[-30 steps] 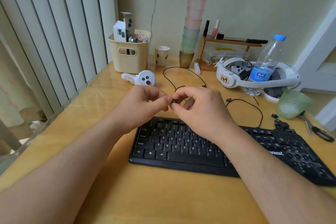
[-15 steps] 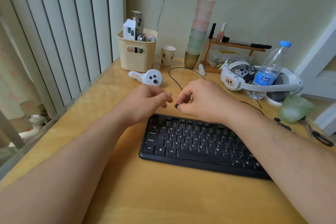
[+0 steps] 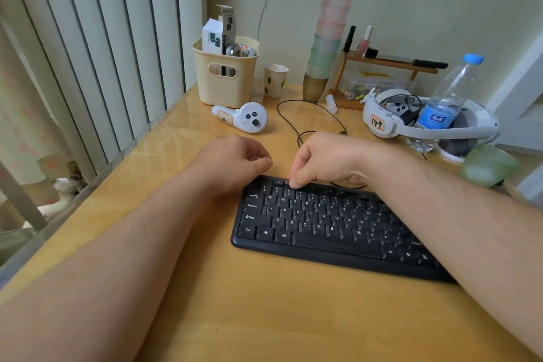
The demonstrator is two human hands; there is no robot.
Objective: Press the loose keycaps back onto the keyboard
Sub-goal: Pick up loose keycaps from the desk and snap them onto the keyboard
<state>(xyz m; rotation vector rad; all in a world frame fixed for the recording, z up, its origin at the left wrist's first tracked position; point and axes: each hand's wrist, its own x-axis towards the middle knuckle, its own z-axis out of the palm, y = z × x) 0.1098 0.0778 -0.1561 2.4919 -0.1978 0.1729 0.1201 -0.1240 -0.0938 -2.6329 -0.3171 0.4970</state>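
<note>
The black keyboard [image 3: 329, 226] lay on the yellow desk [image 3: 235, 317]. The right hand [image 3: 329, 159] was curled, fingertips [image 3: 294, 184] pressing down on the top key row; whether a keycap sat beneath them could not be told. The left hand [image 3: 232, 161] rested just beside the keyboard's far left corner, loosely curled, holding nothing visible. Beyond lay a white controller [image 3: 244, 117] and a headset [image 3: 426, 120].

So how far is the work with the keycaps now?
Done: the letter rows of the keyboard look full. In hand: the right hand presses its fingertips on the top row, the keycap itself hidden under them. The left hand rests curled beside. Left: I cannot tell; the arm covers the keyboard's right end.
</note>
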